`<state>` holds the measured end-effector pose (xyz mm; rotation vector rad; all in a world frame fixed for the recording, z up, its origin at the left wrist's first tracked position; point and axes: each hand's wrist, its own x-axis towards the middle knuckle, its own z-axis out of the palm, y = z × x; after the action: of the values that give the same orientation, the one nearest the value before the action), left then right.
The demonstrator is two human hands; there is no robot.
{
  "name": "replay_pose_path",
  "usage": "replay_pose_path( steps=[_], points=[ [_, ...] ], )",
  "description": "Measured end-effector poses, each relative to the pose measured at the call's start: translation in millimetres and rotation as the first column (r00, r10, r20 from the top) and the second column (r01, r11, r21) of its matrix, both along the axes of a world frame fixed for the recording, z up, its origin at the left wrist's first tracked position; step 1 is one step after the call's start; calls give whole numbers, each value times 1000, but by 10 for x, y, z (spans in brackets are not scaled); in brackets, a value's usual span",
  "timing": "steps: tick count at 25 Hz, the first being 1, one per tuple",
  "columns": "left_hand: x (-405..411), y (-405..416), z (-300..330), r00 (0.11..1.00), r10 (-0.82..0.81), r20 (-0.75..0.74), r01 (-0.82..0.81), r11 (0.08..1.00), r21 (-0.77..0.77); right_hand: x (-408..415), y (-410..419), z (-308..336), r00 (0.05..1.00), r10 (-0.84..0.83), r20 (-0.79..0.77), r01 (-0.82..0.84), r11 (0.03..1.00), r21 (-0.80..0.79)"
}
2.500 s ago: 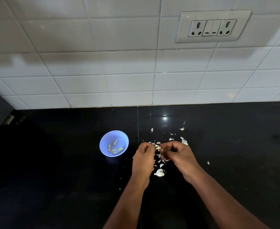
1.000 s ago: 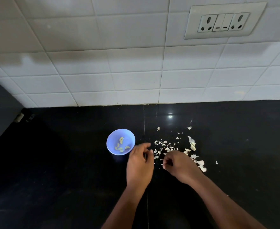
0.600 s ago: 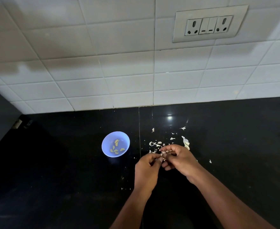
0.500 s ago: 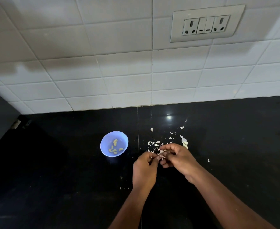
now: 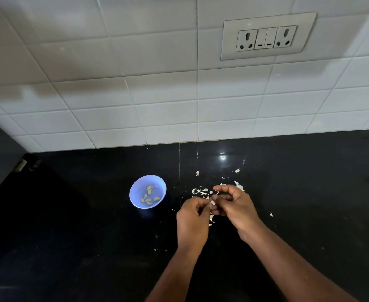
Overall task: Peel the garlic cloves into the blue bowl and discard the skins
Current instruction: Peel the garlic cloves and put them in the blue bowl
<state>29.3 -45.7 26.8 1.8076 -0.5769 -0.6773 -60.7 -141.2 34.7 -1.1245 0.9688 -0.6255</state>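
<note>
Two hands meeting above counter [image 5: 92, 247], left hand [image 5: 193, 219] and right hand [image 5: 237, 207] fingers curled, pinching garlic clove [image 5: 212, 202]

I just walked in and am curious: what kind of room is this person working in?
Most likely a home kitchen. A black stone countertop meets a white tiled wall with a socket panel, and both hands work above scattered garlic skins beside a blue bowl of peeled cloves.

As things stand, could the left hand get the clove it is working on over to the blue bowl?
Probably yes. The left hand pinches a garlic clove together with the right hand; the blue bowl sits just to its left, with only bare black counter between them.
</note>
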Motion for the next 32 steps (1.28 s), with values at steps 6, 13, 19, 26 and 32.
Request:
replay_pose_path(
  steps=[6,13,19,26,32],
  points=[
    [36,-91,21,948,139,-288,-172,981,-92,2,33,2,991,5,131,-27,986,165],
    [-9,-98,-25,865,98,-491,-193,970,-145,59,136,17,996,26,88,-30,998,54],
    [113,-76,37,894,96,-437,-209,954,-217,86,80,97,983,159,-92,-177,956,-233],
    [227,-121,50,723,97,-684,-256,957,-135,174,32,102,989,138,-58,-145,976,-162],
    [301,-151,-2,930,127,-344,-172,980,-103,234,-57,62,990,140,0,-140,989,39]
  ],
)
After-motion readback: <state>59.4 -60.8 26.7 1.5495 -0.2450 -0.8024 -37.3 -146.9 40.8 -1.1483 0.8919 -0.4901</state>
